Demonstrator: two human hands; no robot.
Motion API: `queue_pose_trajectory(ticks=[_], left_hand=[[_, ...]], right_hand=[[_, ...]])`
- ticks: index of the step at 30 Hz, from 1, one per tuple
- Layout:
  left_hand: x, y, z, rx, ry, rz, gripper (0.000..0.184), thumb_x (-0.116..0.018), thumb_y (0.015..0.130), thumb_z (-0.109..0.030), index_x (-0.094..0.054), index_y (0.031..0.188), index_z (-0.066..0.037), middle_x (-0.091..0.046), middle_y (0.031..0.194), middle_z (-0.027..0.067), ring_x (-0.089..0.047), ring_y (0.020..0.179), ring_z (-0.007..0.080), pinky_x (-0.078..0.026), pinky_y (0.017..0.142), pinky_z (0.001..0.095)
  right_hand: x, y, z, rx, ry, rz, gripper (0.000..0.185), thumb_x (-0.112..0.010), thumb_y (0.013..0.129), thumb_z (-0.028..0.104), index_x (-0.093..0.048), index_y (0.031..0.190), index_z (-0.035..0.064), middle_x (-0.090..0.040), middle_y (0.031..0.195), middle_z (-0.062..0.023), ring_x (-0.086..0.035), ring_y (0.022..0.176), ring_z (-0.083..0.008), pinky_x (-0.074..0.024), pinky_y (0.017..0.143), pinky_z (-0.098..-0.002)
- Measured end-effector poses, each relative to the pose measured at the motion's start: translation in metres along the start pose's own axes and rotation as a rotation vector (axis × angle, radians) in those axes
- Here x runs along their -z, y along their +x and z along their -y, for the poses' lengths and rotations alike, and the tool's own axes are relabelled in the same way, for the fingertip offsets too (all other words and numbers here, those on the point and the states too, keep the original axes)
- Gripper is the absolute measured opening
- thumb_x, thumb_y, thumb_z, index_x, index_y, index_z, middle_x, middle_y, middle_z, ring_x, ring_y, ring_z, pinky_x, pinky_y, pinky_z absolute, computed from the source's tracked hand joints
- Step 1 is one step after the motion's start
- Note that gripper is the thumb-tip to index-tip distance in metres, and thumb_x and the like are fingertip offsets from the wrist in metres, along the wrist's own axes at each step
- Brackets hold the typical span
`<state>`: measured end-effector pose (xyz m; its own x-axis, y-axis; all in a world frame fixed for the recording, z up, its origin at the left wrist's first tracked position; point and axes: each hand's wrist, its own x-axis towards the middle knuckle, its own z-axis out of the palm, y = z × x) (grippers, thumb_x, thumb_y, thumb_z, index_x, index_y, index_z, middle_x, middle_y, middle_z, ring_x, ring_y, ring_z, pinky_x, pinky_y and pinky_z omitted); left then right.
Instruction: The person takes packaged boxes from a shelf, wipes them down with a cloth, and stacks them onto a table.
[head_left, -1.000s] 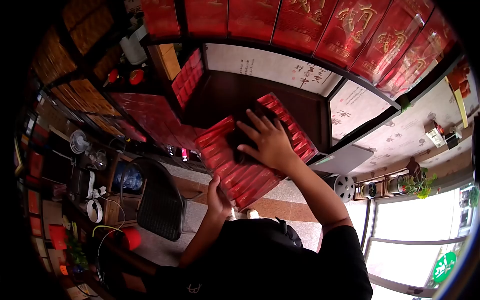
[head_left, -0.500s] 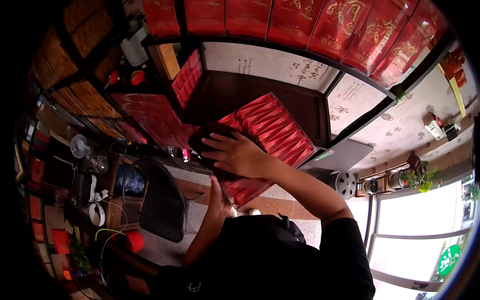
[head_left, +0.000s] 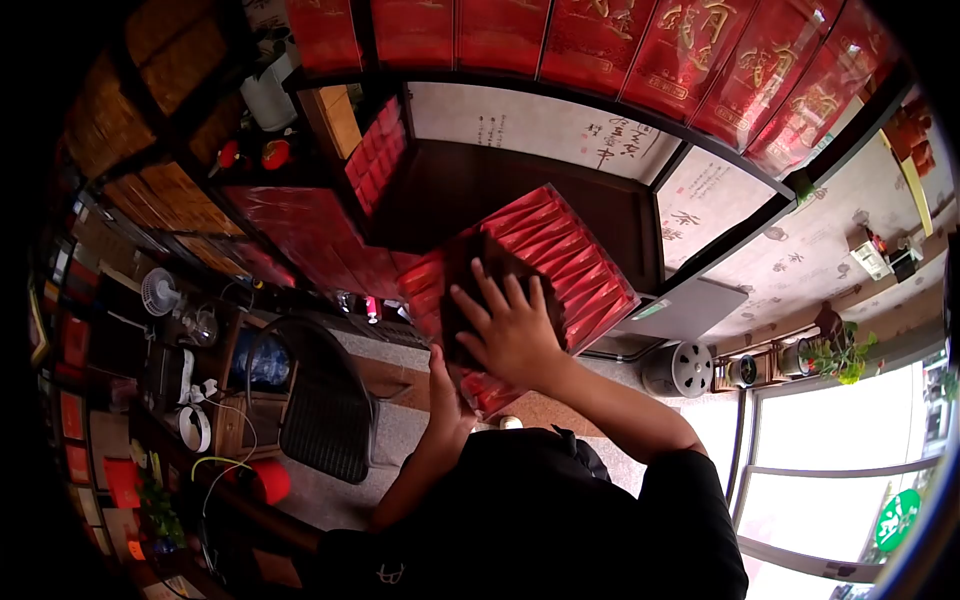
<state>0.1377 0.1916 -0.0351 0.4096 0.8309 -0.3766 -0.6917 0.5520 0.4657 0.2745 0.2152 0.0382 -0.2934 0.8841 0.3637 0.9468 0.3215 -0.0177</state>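
Note:
A red package (head_left: 575, 255) in clear wrap, its top lined with folded-looking red packets, is tilted in front of my body. My left hand (head_left: 447, 400) grips its lower left edge, thumb up along the side; the other fingers are hidden beneath. My right hand (head_left: 515, 330) lies spread on a dark brown piece that looks like cloth (head_left: 487, 262), pressed flat against the package's top. The far right corner of the package overlaps a dark shelf board (head_left: 460, 180).
Red gift bags (head_left: 600, 45) line the shelf above. Red wrapped packages (head_left: 300, 230) are stacked at the left. A black wicker chair (head_left: 325, 430) stands lower left. A grey cylinder (head_left: 680, 370) and a window (head_left: 840, 420) are at the right.
My right hand and the dark cloth-like piece have slid right and slightly down across the package top, uncovering its left corner. My left hand still holds the edge, shifted slightly right.

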Motion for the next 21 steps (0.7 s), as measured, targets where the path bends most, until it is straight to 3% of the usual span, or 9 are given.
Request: queue_pose_trajectory(ticks=[3,5,7,11,15,19,21], left_hand=[[-0.009,-0.007,-0.007,0.052,-0.059,-0.013,0.072,-0.038,0.098,-0.06,-0.026,0.151,-0.012,-0.036,0.15,0.013,-0.04,0.137,0.0305,-0.036,0.112,0.0471],[-0.005,-0.001,-0.001,-0.054,0.046,0.042,0.073,-0.04,0.097,-0.06,-0.026,0.151,-0.013,-0.036,0.15,0.0132,-0.041,0.136,0.0306,-0.036,0.112,0.0477],[-0.013,-0.003,-0.004,-0.032,0.022,0.027,0.08,-0.051,0.091,-0.063,-0.033,0.147,-0.009,-0.042,0.146,0.0116,-0.043,0.133,0.03,-0.039,0.109,0.047],[-0.011,-0.003,-0.002,-0.028,0.047,-0.014,0.083,-0.054,0.088,-0.065,-0.035,0.146,-0.009,-0.044,0.144,0.0119,-0.046,0.131,0.0311,-0.043,0.106,0.0498],[-0.018,-0.006,-0.005,-0.018,0.074,-0.075,0.085,-0.052,0.087,-0.068,-0.034,0.147,-0.011,-0.043,0.146,0.0118,-0.046,0.131,0.0316,-0.042,0.106,0.0497],[-0.003,0.004,0.0,-0.012,-0.004,-0.075,0.079,-0.045,0.093,-0.063,-0.032,0.147,-0.008,-0.042,0.146,0.016,-0.047,0.131,0.0326,-0.04,0.108,0.0514],[-0.005,0.006,-0.003,-0.043,-0.039,0.128,0.075,-0.039,0.094,-0.065,-0.036,0.147,-0.012,-0.045,0.145,0.0155,-0.048,0.13,0.0317,-0.038,0.109,0.049]], right_hand=[[0.01,-0.027,0.014,0.135,0.17,0.075,0.059,-0.059,0.088,0.044,-0.05,0.14,0.0178,-0.038,0.151,-0.0146,-0.053,0.115,-0.0363,-0.0369,0.102,-0.0585],[0.018,-0.031,-0.011,0.16,0.19,0.084,0.057,-0.061,0.088,0.044,-0.052,0.139,0.0187,-0.039,0.152,-0.0111,-0.055,0.114,-0.0339,-0.0379,0.103,-0.0521],[0.021,-0.033,-0.046,0.033,0.155,0.046,0.057,-0.06,0.089,0.044,-0.051,0.139,0.0186,-0.039,0.152,-0.0116,-0.055,0.115,-0.0367,-0.0374,0.104,-0.0523],[0.021,-0.037,-0.099,-0.329,0.016,-0.053,0.058,-0.058,0.091,0.042,-0.048,0.142,0.0171,-0.04,0.151,-0.0133,-0.051,0.12,-0.0407,-0.0334,0.106,-0.0564],[0.01,-0.037,-0.077,-0.358,-0.095,-0.133,0.058,-0.06,0.089,0.041,-0.052,0.138,0.0124,-0.043,0.147,-0.0198,-0.051,0.12,-0.0396,-0.0282,0.11,-0.0589],[0.017,-0.036,-0.009,-0.105,0.151,-0.057,0.057,-0.063,0.086,0.038,-0.054,0.136,0.0105,-0.042,0.147,-0.0199,-0.054,0.118,-0.0396,-0.0335,0.109,-0.0542],[0.017,-0.04,0.021,0.024,0.267,-0.038,0.058,-0.062,0.086,0.041,-0.055,0.135,0.0104,-0.041,0.148,-0.0201,-0.056,0.115,-0.0382,-0.0352,0.108,-0.0516]])
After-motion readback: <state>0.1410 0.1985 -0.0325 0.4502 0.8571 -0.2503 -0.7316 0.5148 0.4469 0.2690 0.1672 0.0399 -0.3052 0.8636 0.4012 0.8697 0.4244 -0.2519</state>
